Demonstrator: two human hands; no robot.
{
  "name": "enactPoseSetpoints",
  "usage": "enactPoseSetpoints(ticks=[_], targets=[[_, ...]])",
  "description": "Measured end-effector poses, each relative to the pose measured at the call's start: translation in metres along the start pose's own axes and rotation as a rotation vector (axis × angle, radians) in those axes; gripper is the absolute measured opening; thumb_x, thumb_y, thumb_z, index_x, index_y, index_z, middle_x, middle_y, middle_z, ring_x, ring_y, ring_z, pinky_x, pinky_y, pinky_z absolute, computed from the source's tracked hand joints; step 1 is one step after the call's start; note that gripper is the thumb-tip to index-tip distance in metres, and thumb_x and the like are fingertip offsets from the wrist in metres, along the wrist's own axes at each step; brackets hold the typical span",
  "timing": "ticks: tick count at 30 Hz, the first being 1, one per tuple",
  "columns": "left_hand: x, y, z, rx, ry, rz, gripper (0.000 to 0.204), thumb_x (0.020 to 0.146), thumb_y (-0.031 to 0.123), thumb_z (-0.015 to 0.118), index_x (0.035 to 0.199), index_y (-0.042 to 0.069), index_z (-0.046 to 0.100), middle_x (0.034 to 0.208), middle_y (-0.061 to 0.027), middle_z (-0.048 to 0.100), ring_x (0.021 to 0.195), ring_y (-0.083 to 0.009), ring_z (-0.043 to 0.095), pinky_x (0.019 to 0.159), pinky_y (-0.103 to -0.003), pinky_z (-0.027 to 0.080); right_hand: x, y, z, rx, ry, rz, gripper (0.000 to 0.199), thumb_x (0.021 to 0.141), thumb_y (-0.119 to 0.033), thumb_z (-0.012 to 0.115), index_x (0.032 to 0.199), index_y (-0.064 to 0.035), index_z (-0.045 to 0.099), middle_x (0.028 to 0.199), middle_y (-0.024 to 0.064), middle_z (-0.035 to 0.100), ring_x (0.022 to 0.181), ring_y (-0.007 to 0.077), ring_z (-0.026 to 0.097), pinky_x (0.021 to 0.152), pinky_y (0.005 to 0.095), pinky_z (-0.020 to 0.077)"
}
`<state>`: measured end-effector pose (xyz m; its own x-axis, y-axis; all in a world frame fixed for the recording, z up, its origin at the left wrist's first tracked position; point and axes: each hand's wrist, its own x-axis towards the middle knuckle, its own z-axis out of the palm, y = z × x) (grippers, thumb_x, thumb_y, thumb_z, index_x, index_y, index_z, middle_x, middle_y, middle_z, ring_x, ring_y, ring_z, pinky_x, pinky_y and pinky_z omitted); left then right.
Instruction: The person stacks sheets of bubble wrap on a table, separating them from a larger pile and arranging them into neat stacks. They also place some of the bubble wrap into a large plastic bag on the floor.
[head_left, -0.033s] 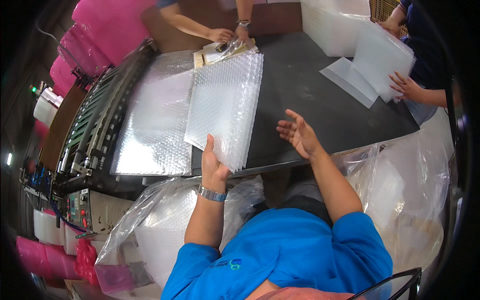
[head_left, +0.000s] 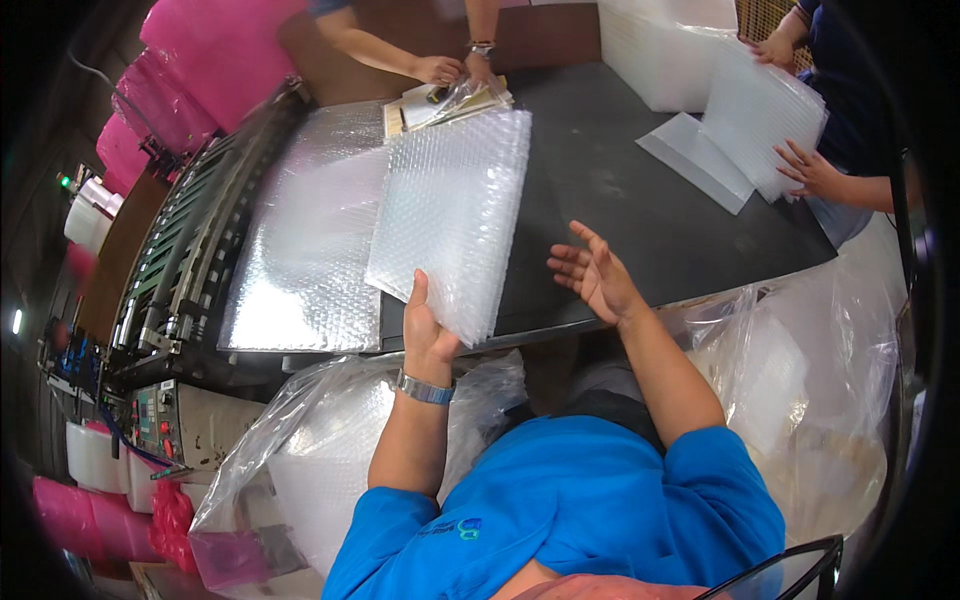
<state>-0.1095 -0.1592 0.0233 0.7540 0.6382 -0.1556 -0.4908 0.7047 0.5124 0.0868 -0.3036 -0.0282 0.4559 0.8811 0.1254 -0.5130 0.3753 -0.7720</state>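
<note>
My left hand [head_left: 430, 330] grips the near corner of a stack of clear bubble wrap sheets [head_left: 450, 200], thumb on top. The stack is tilted over the dark table, its fingers' grip partly hidden beneath it. Off to the right of the stack, my right hand [head_left: 598, 275] is raised with fingers apart, touching nothing. On the left, a larger shiny sheet of bubble wrap [head_left: 305, 250] lies flat on the table, partly covered by the held stack.
A machine with rollers [head_left: 190, 240] borders the table's left side. Across the table, a co-worker's hands [head_left: 440, 70] are over papers and a plastic bag. At right, another person holds bubble wrap sheets [head_left: 760, 120] beside a tall white stack [head_left: 660, 60]. Clear plastic bags [head_left: 810, 380] hang at the near edge.
The held stack has turned slightly, its far right corner shifting a little to the right. My right hand has barely moved.
</note>
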Motion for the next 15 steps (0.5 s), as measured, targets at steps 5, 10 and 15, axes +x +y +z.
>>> enactPoseSetpoints(ticks=[5, 10, 15], targets=[[-0.007, -0.064, -0.002, 0.527, -0.030, 0.240, 0.046, 0.088, 0.025, 0.054, 0.121, -0.003, 0.038, 0.112, -0.0129, 0.051, 0.100, -0.0231, 0.052, 0.083, -0.034, 0.045, -0.028, -0.009, 0.017, 0.098, 0.172, -0.131, 0.082, 0.068, -0.032, 0.073, 0.131, -0.0045, 0.028, 0.120, 0.0119, 0.044, 0.106, 0.0253, 0.047, 0.089, 0.0414, 0.0404], [-0.017, -0.091, -0.012, 0.927, -0.476, 0.088, 0.058, 0.079, 0.030, 0.065, 0.121, -0.001, 0.038, 0.118, -0.0118, 0.044, 0.109, -0.0202, 0.043, 0.089, -0.033, 0.038, -0.076, -0.073, -0.035, -0.013, 0.413, -0.331, 0.056, 0.070, -0.008, 0.068, 0.120, -0.0025, 0.043, 0.109, 0.0098, 0.053, 0.100, 0.0255, 0.052, 0.089, 0.0407, 0.0411], [-0.005, -0.069, -0.017, 1.675, -0.427, 0.791, 0.038, 0.074, 0.024, 0.066, 0.103, 0.002, 0.053, 0.105, -0.0147, 0.051, 0.098, -0.0263, 0.050, 0.080, -0.035, 0.043, -0.196, -0.146, -0.151, -0.059, 0.670, -0.507, 0.046, 0.082, -0.020, 0.058, 0.120, 0.0018, 0.043, 0.115, 0.0129, 0.052, 0.104, 0.0272, 0.051, 0.092, 0.0412, 0.0397]])
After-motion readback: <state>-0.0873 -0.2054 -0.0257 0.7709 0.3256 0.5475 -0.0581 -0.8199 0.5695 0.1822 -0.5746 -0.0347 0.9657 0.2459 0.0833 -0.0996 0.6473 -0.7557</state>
